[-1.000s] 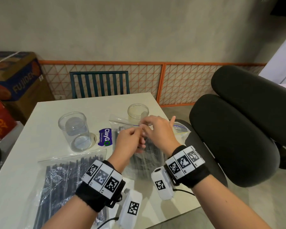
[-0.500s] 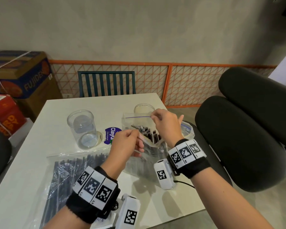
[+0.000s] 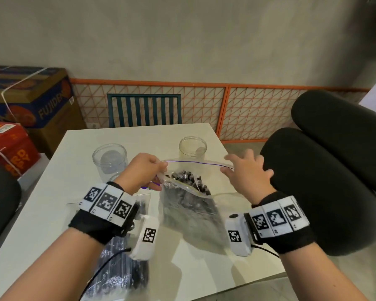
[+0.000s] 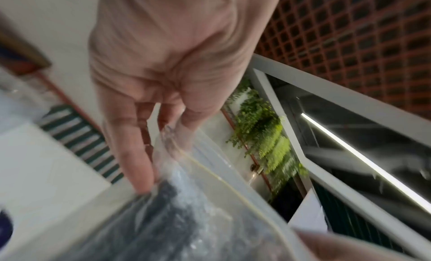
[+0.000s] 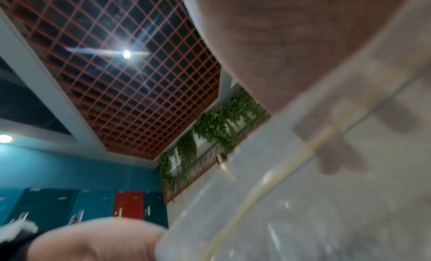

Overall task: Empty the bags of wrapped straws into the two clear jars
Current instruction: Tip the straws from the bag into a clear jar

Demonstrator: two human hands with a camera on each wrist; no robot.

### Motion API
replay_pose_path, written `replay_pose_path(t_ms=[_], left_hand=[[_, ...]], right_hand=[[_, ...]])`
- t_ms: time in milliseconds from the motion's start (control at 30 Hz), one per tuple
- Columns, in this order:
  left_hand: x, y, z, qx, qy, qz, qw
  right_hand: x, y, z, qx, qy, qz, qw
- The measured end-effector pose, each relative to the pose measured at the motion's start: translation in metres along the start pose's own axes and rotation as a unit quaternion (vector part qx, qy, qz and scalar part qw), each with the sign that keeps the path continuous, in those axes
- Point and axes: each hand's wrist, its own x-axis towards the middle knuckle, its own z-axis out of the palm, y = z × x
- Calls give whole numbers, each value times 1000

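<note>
A clear zip bag of black wrapped straws hangs above the table between my hands, its mouth pulled wide open. My left hand pinches the bag's left rim; in the left wrist view the fingers grip the plastic. My right hand pinches the right rim, other fingers spread. Two empty clear jars stand behind: one at the left, one at the right. A second bag of straws lies flat under my left forearm.
The white table ends close on the right, where a black padded chair stands. A teal slatted chair sits at the far edge. Cardboard boxes are stacked at the left. A blue label is mostly hidden behind my left hand.
The hands have moved apart and risen, pulling the bag's zip open and lifting the bag upright off the table. The straw ends now show in its mouth.
</note>
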Motion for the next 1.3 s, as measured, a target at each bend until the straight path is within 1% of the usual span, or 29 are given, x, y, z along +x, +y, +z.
replay_pose_path(t_ms=[33,67,133,167,200,267,300,333,400,467,533,600,633,700,733,767,833,900,933,1000,1033,1067,1100,1133,1167,1200,1233,1267,1300], left_hand=[[0,-3,2,-66,-15,-27,997],[1,-5,5,-131,-32,-58,989],[2,-8,12,-232,-76,-115,963],[4,-11,15,-264,-95,-140,949],[4,-12,18,-293,-115,-168,934],[6,-16,24,-330,-165,-210,905],[6,-18,28,-324,-183,-215,903],[6,-21,31,-303,-194,-217,908],[5,-21,37,-232,-199,-209,929],[1,-19,40,-160,-192,-185,950],[4,-23,40,-180,-159,-190,952],[9,-27,41,-244,-120,-203,941],[9,-27,43,-290,-99,-205,930],[5,-24,47,-366,-59,-186,910],[3,-23,50,-397,-49,-170,901],[4,-23,53,-423,-52,-151,892],[4,-24,58,-455,-78,-128,878],[4,-27,63,-477,-75,-133,865],[3,-28,66,-483,-72,-136,862],[-1,-32,70,-481,-80,-133,863],[-4,-36,71,-480,-88,-135,862],[-6,-40,71,-490,-98,-151,853],[-10,-43,70,-512,-104,-179,833],[-12,-45,68,-554,-109,-198,801],[-15,-46,66,-602,-110,-203,764],[-16,-48,64,-643,-100,-203,732],[-18,-51,64,-673,-84,-205,705],[-20,-54,66,-691,-68,-211,688],[-21,-57,68,-702,-54,-218,676]], right_hand=[[-2,7,-1,44,-12,1,999],[-3,14,-1,110,-22,-14,994],[-2,24,2,262,-52,-42,963],[0,26,5,323,-71,-32,943],[2,26,8,371,-90,-9,924],[9,27,18,429,-134,62,891],[13,26,24,442,-158,94,878],[19,26,30,441,-179,117,871],[28,24,38,414,-207,137,876],[34,22,40,375,-208,121,895],[38,20,40,353,-203,95,908],[36,21,36,333,-195,82,919],[34,22,33,306,-186,74,931],[28,28,30,210,-150,64,964],[23,31,27,167,-129,75,975],[18,33,25,149,-113,90,978],[9,33,20,179,-106,106,972],[3,32,20,237,-146,116,953],[0,30,20,285,-167,118,936],[-3,27,25,416,-177,127,883],[-2,28,31,483,-164,138,849],[-2,29,36,547,-149,153,810],[-2,31,42,611,-142,164,762],[-3,32,49,681,-148,168,698],[-4,33,58,748,-166,170,619],[-6,35,69,806,-188,176,534],[-8,37,80,845,-208,189,456],[-10,38,92,866,-223,204,398],[-11,38,100,871,-240,212,373]])
